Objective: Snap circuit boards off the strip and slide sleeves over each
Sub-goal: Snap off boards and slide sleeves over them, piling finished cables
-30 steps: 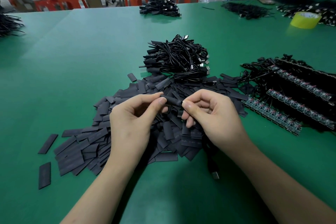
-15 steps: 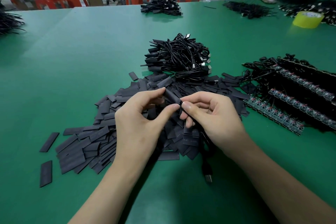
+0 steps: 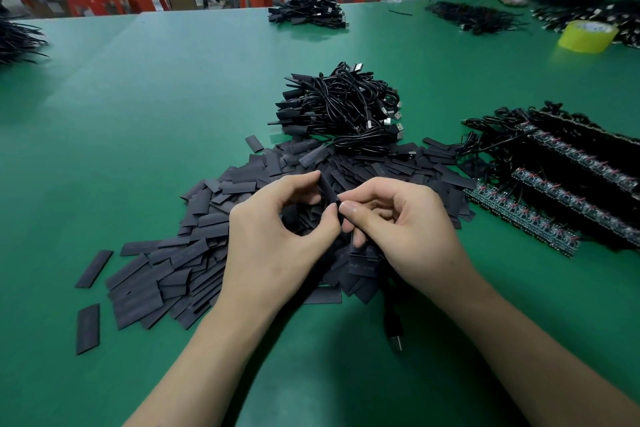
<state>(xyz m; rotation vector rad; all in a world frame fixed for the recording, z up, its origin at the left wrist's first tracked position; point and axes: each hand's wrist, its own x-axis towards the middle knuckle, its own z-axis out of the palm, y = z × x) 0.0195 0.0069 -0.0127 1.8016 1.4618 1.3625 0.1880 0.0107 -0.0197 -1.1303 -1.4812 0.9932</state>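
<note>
Now left hand (image 3: 273, 239), right hand (image 3: 405, 232) pinch matte, seemingly tubular sleeve (image 3: 327, 188).

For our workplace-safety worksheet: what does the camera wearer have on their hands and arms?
Nothing. The left hand and right hand are bare: no gloves, no rings. The left forearm and right forearm are uncovered to the frame's edge, with no shirt sleeves, watch or wrist strap. The right thumbnail looks short and unpainted.
</note>
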